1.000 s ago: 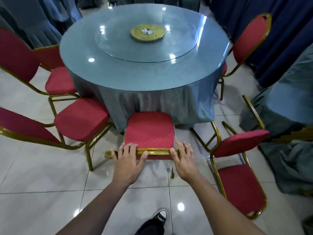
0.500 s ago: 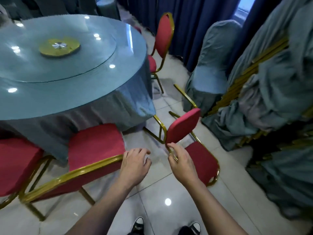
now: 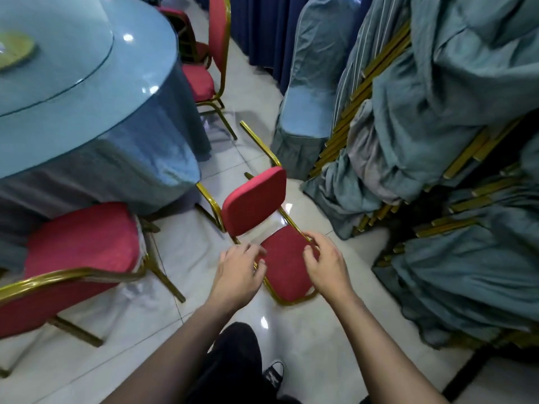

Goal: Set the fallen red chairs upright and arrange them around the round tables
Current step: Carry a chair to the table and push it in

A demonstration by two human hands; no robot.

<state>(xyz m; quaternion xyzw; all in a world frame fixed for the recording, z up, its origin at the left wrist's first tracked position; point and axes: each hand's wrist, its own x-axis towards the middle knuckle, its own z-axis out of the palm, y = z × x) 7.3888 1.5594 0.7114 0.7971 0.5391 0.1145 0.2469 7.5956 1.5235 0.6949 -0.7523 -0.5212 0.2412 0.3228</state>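
Head view: both hands, left hand (image 3: 237,272) and right hand (image 3: 326,265), are held over the fallen chair (image 3: 280,243), fingers loosely curled, nothing gripped yet. Backrest frame needs grabbing, then tipping up beside the desk (image 3: 87,118).

Single head cam, looking fwd and steeply down, hands (image 3: 280,269) close below

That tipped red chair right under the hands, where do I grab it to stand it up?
Take the fallen chair by its backrest, gripping the gold frame on both side edges from above. It lies on its back with the seat pad tilted up and legs pointing away, so the backrest is the near end; the hands hover there.
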